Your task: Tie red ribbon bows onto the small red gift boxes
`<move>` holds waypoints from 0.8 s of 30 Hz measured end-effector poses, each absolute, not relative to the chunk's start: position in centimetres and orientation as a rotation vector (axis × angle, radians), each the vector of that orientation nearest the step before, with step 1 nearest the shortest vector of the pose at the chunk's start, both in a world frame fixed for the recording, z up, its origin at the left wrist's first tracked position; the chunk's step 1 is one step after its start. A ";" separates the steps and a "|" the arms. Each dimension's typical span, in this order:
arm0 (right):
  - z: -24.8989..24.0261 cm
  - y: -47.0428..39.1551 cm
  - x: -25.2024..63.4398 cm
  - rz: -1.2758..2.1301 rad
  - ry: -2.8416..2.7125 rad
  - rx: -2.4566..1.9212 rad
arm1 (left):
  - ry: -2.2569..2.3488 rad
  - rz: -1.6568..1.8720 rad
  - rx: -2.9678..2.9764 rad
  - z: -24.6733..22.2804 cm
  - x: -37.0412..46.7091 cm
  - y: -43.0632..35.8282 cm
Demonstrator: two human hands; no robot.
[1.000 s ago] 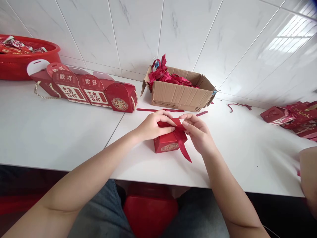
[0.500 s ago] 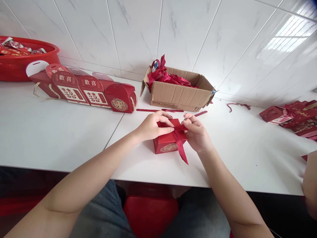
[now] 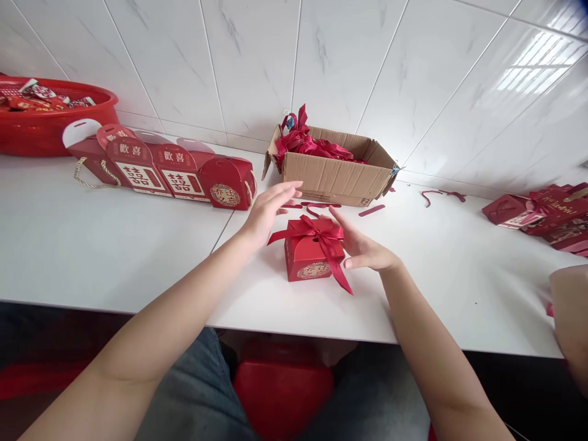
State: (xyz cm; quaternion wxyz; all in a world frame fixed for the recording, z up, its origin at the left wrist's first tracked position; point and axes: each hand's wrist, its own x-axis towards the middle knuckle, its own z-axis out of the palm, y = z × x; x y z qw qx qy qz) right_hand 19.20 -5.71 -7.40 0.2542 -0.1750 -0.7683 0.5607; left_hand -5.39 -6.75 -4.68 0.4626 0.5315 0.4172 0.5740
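Note:
A small red gift box (image 3: pixel 307 257) with a gold round emblem stands on the white table. Across its top lies a red ribbon bow (image 3: pixel 316 232), one tail hanging down the front and another sticking out to the left. My left hand (image 3: pixel 271 211) is raised just behind and left of the box, fingers extended, holding nothing. On the right side, my right hand (image 3: pixel 361 245) is beside the box with thumb and fingers apart; whether it touches the box is hard to tell. Short red ribbon pieces (image 3: pixel 372 211) lie behind the box.
A cardboard box (image 3: pixel 326 177) of red ribbons stands at the wall. Several red gift boxes (image 3: pixel 181 177) and a red basket (image 3: pixel 96 122) of wrapped sweets are at the left. More red boxes (image 3: pixel 508 211) stand right, near another person's arm (image 3: pixel 569 306).
Both hands have let go of the ribbon and moved apart, the left one up and leftward. The whole bow on the box now shows.

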 end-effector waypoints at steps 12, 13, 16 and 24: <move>-7.8 -5.3 18.8 1.538 -1.967 -0.622 | 1.110 1.401 0.966 -7.7 -5.3 -4.5; -7.6 -5.2 19.3 1.501 -1.947 -0.652 | 1.118 1.416 0.956 -7.7 -5.2 -4.5; -6.8 -4.3 21.8 1.311 -1.787 -0.770 | 1.207 1.462 0.957 -7.4 -5.2 -4.6; -8.7 -0.8 29.0 0.320 -0.746 -1.228 | 1.306 1.436 1.018 -6.8 -4.7 -5.2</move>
